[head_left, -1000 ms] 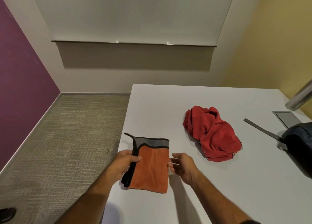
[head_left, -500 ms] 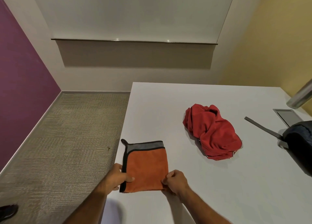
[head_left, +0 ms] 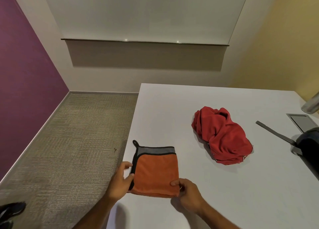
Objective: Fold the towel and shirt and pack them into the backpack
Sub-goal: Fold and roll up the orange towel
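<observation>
While two hands (head_left: 151,185) pinch one towel (head_left: 155,173), one shirt (head_left: 222,135), one backpack (head_left: 309,142) wait.

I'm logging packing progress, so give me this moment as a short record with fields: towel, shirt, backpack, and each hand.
towel: orange towel, folded into a small square, flat on the white table near its left edge
shirt: red shirt, still crumpled in a heap, not folded
backpack: dark backpack at the table's right edge, only partly in view
left hand: left hand holds the towel's left edge
right hand: right hand pinches the towel's near right corner
</observation>
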Demonstrator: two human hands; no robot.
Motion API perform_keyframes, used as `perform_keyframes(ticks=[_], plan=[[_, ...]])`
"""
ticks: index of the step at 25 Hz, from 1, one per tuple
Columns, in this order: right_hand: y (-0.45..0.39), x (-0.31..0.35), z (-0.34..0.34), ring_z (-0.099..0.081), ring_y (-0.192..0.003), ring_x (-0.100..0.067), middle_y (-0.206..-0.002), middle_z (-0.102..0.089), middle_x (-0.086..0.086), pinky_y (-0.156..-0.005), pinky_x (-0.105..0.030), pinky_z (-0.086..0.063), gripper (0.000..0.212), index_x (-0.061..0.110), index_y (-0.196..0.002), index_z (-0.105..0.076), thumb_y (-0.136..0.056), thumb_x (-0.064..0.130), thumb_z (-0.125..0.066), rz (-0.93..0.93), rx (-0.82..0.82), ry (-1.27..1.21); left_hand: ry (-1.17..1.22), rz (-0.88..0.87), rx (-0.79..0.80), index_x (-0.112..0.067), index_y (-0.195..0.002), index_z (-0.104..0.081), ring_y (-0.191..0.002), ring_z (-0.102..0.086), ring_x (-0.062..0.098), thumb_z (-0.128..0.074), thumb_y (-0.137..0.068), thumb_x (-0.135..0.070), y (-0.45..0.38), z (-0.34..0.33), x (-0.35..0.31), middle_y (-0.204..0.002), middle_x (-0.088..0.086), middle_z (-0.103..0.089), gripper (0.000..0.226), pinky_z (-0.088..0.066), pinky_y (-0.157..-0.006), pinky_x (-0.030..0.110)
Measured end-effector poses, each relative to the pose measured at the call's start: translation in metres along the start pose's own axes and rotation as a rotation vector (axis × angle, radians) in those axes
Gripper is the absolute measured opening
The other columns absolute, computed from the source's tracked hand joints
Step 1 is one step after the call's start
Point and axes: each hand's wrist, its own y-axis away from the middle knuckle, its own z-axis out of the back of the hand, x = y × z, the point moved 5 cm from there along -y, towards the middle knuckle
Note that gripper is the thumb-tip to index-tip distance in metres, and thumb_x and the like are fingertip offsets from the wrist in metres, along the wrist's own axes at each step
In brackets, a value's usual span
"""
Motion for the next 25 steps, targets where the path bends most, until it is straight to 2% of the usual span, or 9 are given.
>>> perform_keyframes(ticks=[2, 4, 8, 11, 14, 17, 20, 22, 25], plan=[[0.000, -0.002, 0.006, -0.061, -0.096, -0.012, -0.106, -0.062, 0.004, -0.083, -0.024, -0.051, 0.046, 0.045, -0.095, -0.063, -0.077, 0.003, -0.062, 0.112, -0.059, 0.162, 0.065, -0.079, 0.080, -0.022, -0.106, -0.067, -0.088, -0.069, 0.017, -0.042, -0.092, 0.015, 0.001, -0.004, 0.001, -0.126, 0.004, -0.054, 0.046, -0.061, -0.073, 0.042], [0.000, -0.006, 0.006, -0.061, -0.094, -0.013, -0.103, -0.062, 0.004, -0.085, -0.030, -0.052, 0.045, 0.045, -0.091, -0.066, -0.080, 0.001, -0.059, 0.149, -0.111, 0.150, 0.042, -0.173, 0.166, -0.020, -0.100, -0.075, -0.094, -0.068, 0.005, -0.038, -0.087, 0.025, 0.001, -0.008, 0.006, -0.131, 0.006, -0.053, 0.061, -0.060, -0.077, 0.028], [-0.002, -0.011, 0.006, -0.065, -0.090, -0.012, -0.099, -0.066, 0.020, -0.080, -0.032, -0.056, 0.050, 0.056, -0.093, -0.066, -0.081, 0.007, -0.065, 0.283, -0.182, 0.082, -0.247, -0.433, 0.306, -0.058, -0.102, -0.068, -0.118, -0.053, -0.003, -0.052, -0.085, 0.017, 0.004, -0.018, 0.010, -0.138, -0.016, -0.042, 0.078, -0.052, -0.091, 0.016], [0.002, -0.006, 0.015, -0.058, -0.101, -0.003, -0.104, -0.058, 0.027, -0.084, -0.025, -0.054, 0.025, 0.049, -0.091, -0.068, -0.084, 0.025, -0.069, 0.368, -0.198, 0.164, -0.572, -0.672, 0.244, -0.050, -0.102, -0.065, -0.110, -0.045, -0.006, -0.060, -0.083, -0.005, 0.008, -0.015, -0.002, -0.138, -0.024, -0.039, 0.049, -0.048, -0.090, 0.021], [0.008, 0.000, 0.027, -0.046, -0.126, -0.008, -0.130, -0.053, 0.020, -0.101, -0.023, -0.041, 0.014, 0.035, -0.095, -0.070, -0.086, 0.036, -0.059, 0.621, -0.224, 0.351, -0.616, -0.819, 0.213, -0.033, -0.117, -0.061, -0.131, -0.036, -0.003, -0.059, -0.083, -0.012, 0.016, -0.014, -0.007, -0.140, -0.019, -0.046, 0.040, -0.031, -0.109, 0.023], [0.012, 0.009, 0.034, -0.060, -0.115, -0.010, -0.115, -0.068, 0.016, -0.095, -0.026, -0.049, 0.011, 0.027, -0.092, -0.068, -0.088, 0.030, -0.058, 0.604, -0.111, 0.183, -0.405, -0.651, 0.301, -0.028, -0.125, -0.056, -0.128, -0.035, -0.014, -0.058, -0.088, -0.020, 0.019, -0.012, -0.011, -0.130, -0.027, -0.050, 0.038, -0.025, -0.110, 0.012], [0.007, 0.013, 0.040, -0.066, -0.078, -0.011, -0.081, -0.070, 0.006, -0.072, -0.031, -0.052, 0.007, 0.027, -0.086, -0.060, -0.090, 0.032, -0.065, 0.438, -0.082, -0.033, -0.067, -0.520, 0.304, -0.021, -0.102, -0.053, -0.087, -0.063, 0.012, -0.055, -0.096, -0.024, 0.016, -0.012, -0.024, -0.088, -0.007, -0.065, 0.007, -0.053, -0.080, 0.034], [-0.002, 0.012, 0.044, -0.062, -0.074, -0.008, -0.079, -0.069, 0.002, -0.069, -0.030, -0.048, 0.029, 0.020, -0.089, -0.060, -0.088, 0.048, -0.064, 0.325, -0.146, -0.121, 0.080, -0.403, 0.207, -0.021, -0.098, -0.056, -0.076, -0.064, 0.016, -0.057, -0.097, -0.024, 0.006, -0.014, -0.026, -0.080, 0.000, -0.067, 0.003, -0.054, -0.070, 0.036], [-0.017, 0.012, 0.045, -0.065, -0.082, -0.011, -0.085, -0.070, 0.006, -0.076, -0.032, -0.052, 0.011, 0.018, -0.095, -0.059, -0.097, 0.029, -0.057, 0.105, -0.249, -0.087, 0.018, -0.181, 0.149, -0.027, -0.094, -0.056, -0.067, -0.062, 0.011, -0.058, -0.097, -0.032, -0.009, -0.023, -0.026, -0.073, 0.000, -0.065, 0.006, -0.051, -0.063, 0.035]])
